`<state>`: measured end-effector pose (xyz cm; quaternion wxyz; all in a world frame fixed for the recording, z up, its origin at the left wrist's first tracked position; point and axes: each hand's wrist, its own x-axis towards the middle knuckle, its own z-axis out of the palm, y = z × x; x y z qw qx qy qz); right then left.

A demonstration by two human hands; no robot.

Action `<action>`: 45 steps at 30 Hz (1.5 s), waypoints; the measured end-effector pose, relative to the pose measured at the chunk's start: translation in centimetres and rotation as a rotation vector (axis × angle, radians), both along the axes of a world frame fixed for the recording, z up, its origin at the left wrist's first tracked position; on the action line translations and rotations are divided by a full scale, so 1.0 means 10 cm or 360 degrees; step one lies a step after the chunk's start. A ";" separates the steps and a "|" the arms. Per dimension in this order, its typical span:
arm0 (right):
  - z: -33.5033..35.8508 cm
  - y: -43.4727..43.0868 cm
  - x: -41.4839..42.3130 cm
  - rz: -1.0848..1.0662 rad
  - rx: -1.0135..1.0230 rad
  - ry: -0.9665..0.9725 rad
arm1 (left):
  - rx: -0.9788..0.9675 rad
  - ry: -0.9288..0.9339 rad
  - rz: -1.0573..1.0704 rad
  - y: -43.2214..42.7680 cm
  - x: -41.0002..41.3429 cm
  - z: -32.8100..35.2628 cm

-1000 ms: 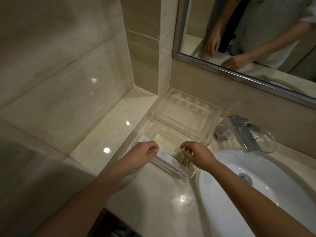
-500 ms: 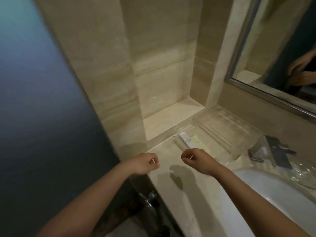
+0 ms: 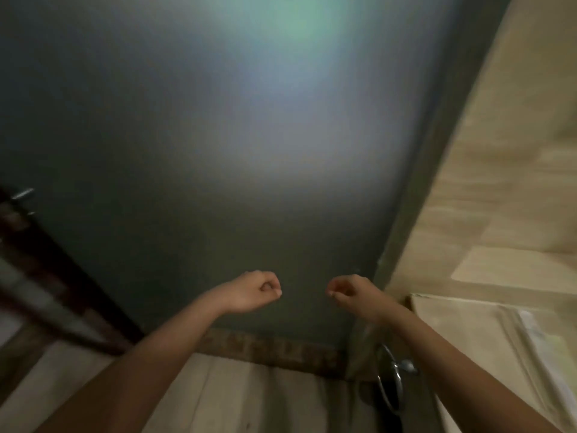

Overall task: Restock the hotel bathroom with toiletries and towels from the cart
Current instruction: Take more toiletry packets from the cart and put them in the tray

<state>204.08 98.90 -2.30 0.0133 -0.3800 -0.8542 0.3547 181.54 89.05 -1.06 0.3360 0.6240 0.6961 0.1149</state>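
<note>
A frosted glass door (image 3: pixel 218 135), dark grey with a pale glow in its upper half, fills most of the head view in a hotel bathroom. Beige stone wall (image 3: pixel 515 151) rises along the right side. Pale floor tiles (image 3: pixel 234 398) show at the bottom, under the person's bare forearms. A dark frame (image 3: pixel 46 276) slants across the left edge.

At lower right, the corner of the stone table (image 3: pixel 462 326) carries a clear tray (image 3: pixel 515 332), blurred, with a pale toiletry packet (image 3: pixel 535 331) lying in it, well apart from both hands.

The left hand (image 3: pixel 254 290) and right hand (image 3: pixel 351 292) are held up side by side in front of the door, apart from each other. The fingers of each are curled in, the thumb tip against the forefinger, with nothing visible in either grasp.

A chrome towel ring (image 3: pixel 392 379) hangs below the table's edge, and a metal door handle (image 3: pixel 22 194) shows at far left.
</note>
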 end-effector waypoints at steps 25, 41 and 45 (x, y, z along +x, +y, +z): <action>0.32 -3.51 -5.89 0.1339 -0.0206 0.0132 | 0.0223 -0.0250 0.1589 -4.94 -4.12 0.32; 0.15 -4.29 -8.90 0.1673 -0.0463 0.0086 | 0.0253 -0.0112 0.2030 -5.60 -6.30 0.11; 0.18 -4.39 -9.67 0.1699 -0.0523 0.0000 | 0.0454 -0.0310 0.2171 -5.54 -6.93 0.24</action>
